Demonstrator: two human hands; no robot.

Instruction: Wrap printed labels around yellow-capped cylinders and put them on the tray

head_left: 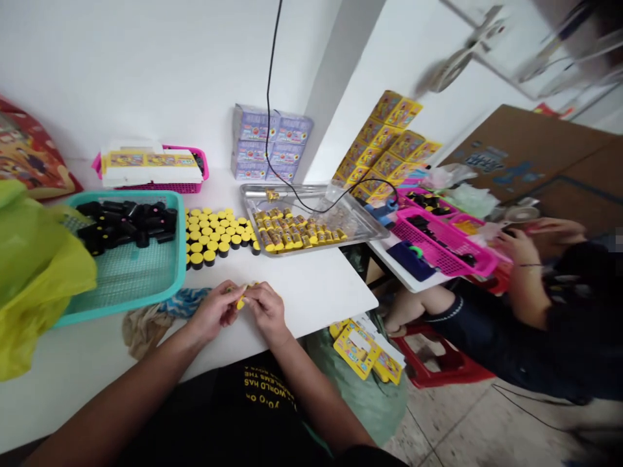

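Note:
My left hand (219, 314) and my right hand (268, 314) meet above the white table's front edge, their fingers pinched round a small yellow piece (241, 302). The fingers cover most of it, so its full shape is hidden. Just beyond my hands stand many short black cylinders with yellow tops (214, 227), packed close together. Right of them, a metal tray (311, 189) holds rows of small gold-and-yellow wrapped cylinders (296, 232) lying on their sides, with clear plastic bits at its right end.
A teal basket (131, 288) of black tubes (129, 220) stands left, beside a yellow plastic bag (43, 272). Behind are a pink basket (185, 188), purple boxes (272, 143) and stacked yellow boxes (384, 143). A black cable hangs over the tray. At right, a co-worker's hands work above pink baskets (438, 253).

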